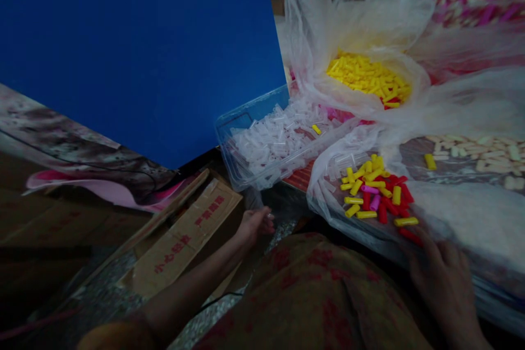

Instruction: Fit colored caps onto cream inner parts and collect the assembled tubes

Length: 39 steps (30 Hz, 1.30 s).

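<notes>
My left hand (255,224) is over the gap beside the cardboard box, below the clear plastic bin (241,178). Its fingers are curled together; a small pale glint shows at the fingertips, too blurred to name. At the table's near edge, my right hand (445,273) lies with fingers stretched out, close to a red tube (410,237). Just beyond it is a loose pile of short yellow tubes (366,214), red tubes (383,213) and a few purple ones (370,190) on clear plastic film. Many clear tubes (273,134) fill the bin, with one yellow tube among them.
Behind the pile stands an open plastic bag (311,27) of yellow tubes (369,77). Cream tubes (500,156) lie at the right. A large blue panel (135,49) rises at the left, above a cardboard box (184,235) and a pink sheet (94,186).
</notes>
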Motion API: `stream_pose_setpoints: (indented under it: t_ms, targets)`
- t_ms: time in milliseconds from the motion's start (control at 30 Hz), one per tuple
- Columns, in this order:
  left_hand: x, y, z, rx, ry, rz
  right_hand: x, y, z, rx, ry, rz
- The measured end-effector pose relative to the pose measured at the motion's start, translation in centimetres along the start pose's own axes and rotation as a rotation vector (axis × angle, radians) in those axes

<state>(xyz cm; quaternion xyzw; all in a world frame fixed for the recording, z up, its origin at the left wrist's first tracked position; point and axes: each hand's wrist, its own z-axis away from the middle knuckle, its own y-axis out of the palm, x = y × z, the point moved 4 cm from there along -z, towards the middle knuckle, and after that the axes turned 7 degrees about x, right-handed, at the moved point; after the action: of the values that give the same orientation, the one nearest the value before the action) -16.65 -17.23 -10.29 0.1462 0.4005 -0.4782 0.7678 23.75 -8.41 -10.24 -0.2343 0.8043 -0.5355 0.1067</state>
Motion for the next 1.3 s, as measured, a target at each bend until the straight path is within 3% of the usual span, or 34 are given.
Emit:
stream_pose_setpoints:
  t_ms: [133,267,367,433,500,567,667,733,833,933,1000,1133,1200,1300]
  targets:
    - [1.9,-0.5,0.6,0.014,0.006,0.039,0.2,0.1,0.0,0.043,0.012,0.035]
    - [1.1,0.0,0.1,0.062,0.048,0.088,2.0,-2.6,-1.0,0.035,0.022,0.011]
    - [-0.3,1.1,-0.6,0.113,0.081,0.149,5.4,-5.6,-2.6,-0.077,-0.072,-0.199]
    - [-1.0,2.0,-1.0,0.124,0.089,0.161,8.8,-6.3,-4.0,-0.074,-0.202,-0.438]
    - [-1.3,2.9,-1.3,0.15,0.104,0.15,12.8,-4.9,-5.6,0.1,-0.316,-0.689]
    - [-1.0,4.2,-1.2,0.216,0.144,0.106,17.1,-1.8,-7.1,0.389,-0.378,-0.827]
    - [0.2,5.9,-0.7,0.312,0.188,0.023,21.2,2.7,-8.8,0.586,-0.302,-0.681]
    - [1.1,6.5,0.0,0.337,0.173,-0.009,22.4,4.7,-9.3,0.699,-0.235,-0.529]
    - [1.4,6.3,1.4,0.443,0.167,-0.06,22.4,5.7,-9.4,0.85,-0.208,-0.483]
    - [0.6,4.1,2.3,0.587,0.213,-0.159,21.5,5.0,-9.6,0.792,-0.203,-0.52]
    - [-0.2,1.1,1.6,0.474,0.297,-0.247,20.5,4.6,-9.6,0.684,-0.161,-0.526]
    - [-1.7,-6.7,-1.4,-0.169,0.528,-0.362,19.0,3.9,-8.8,0.474,-0.106,-0.588]
    - [-1.5,-9.5,-3.1,-0.394,0.504,-0.37,18.6,3.5,-8.0,0.418,-0.125,-0.639]
    - [-0.7,-11.6,-4.8,-0.497,0.44,-0.264,17.9,2.9,-7.0,0.363,-0.134,-0.692]
